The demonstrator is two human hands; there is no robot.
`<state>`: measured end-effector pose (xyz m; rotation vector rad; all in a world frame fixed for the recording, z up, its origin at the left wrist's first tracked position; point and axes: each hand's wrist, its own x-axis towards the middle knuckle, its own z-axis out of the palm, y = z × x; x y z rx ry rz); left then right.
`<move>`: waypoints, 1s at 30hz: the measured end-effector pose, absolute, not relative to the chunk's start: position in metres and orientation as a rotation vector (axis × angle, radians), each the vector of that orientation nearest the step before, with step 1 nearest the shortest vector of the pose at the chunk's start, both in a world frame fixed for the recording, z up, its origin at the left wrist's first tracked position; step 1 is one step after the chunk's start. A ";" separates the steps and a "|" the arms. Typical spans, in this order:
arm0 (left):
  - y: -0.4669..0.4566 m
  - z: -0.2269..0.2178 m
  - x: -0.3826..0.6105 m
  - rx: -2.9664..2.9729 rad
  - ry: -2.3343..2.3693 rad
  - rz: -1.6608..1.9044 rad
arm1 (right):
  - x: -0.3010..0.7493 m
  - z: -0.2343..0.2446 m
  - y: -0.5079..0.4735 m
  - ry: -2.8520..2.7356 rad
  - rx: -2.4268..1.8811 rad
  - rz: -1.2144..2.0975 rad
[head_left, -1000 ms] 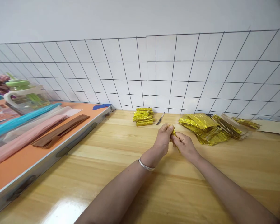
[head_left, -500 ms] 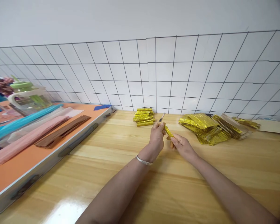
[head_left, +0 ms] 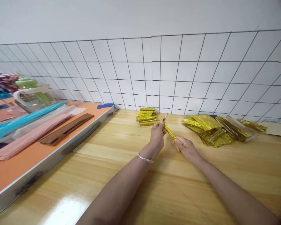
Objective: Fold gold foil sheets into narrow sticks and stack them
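Note:
A narrow roll of shiny gold foil [head_left: 170, 132] slants between my two hands above the wooden table. My left hand [head_left: 157, 133] is closed round its upper end, with a silver bangle on that wrist. Past those fingers sticks out a thin rod [head_left: 165, 117], dark near the hand and pale at the tip; whether it runs inside the roll is hidden. At the lower end, my right hand [head_left: 186, 148] pinches the foil. Just beyond my left hand lies a small stack of finished-looking gold rolls [head_left: 147, 117].
To the right, flat gold foil pieces [head_left: 208, 128] lie in a loose heap, with a beige card [head_left: 277, 129] farther along. On the left, an orange-topped raised board [head_left: 84, 132] carries pink, blue and brown crepe strips [head_left: 66, 129] and a green-lidded jug [head_left: 34, 93].
My right hand has moved down and to the right, away from my left hand. More of the gold foil roll shows between them. The view has shifted slightly.

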<state>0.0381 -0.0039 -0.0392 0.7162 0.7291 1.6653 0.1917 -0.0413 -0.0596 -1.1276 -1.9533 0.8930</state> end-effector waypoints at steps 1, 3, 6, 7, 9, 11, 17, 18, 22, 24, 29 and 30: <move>-0.003 -0.040 0.038 0.714 0.734 1.657 | 0.192 -0.060 -0.041 -1.955 -1.136 0.883; 0.000 -0.043 0.036 0.698 0.753 1.649 | 0.191 -0.062 -0.040 -1.958 -1.149 0.866; 0.005 -0.045 0.031 0.663 0.787 1.660 | 0.185 -0.063 -0.042 -1.972 -1.153 0.846; 0.005 -0.045 0.030 0.656 0.793 1.664 | 0.182 -0.063 -0.043 -1.980 -1.150 0.841; 0.005 -0.044 0.028 0.657 0.796 1.666 | 0.178 -0.064 -0.045 -1.997 -1.141 0.832; 0.002 -0.042 0.029 0.678 0.786 1.657 | 0.177 -0.065 -0.046 -2.008 -1.135 0.818; -0.008 -0.040 0.039 0.740 0.800 1.652 | 0.181 -0.076 -0.047 -2.029 -1.150 0.763; -0.007 -0.041 0.038 0.743 0.818 1.666 | 0.181 -0.077 -0.047 -2.036 -1.149 0.758; 0.000 -0.044 0.028 0.737 0.899 1.734 | 0.177 -0.076 -0.048 -2.050 -1.136 0.773; 0.004 -0.044 0.024 0.727 0.922 1.765 | 0.174 -0.072 -0.049 -2.039 -1.130 0.804; 0.010 -0.041 0.018 0.690 0.923 1.800 | 0.165 -0.066 -0.051 -1.995 -1.107 0.870; 0.010 -0.041 0.018 0.687 0.917 1.797 | 0.164 -0.067 -0.052 -1.985 -1.104 0.877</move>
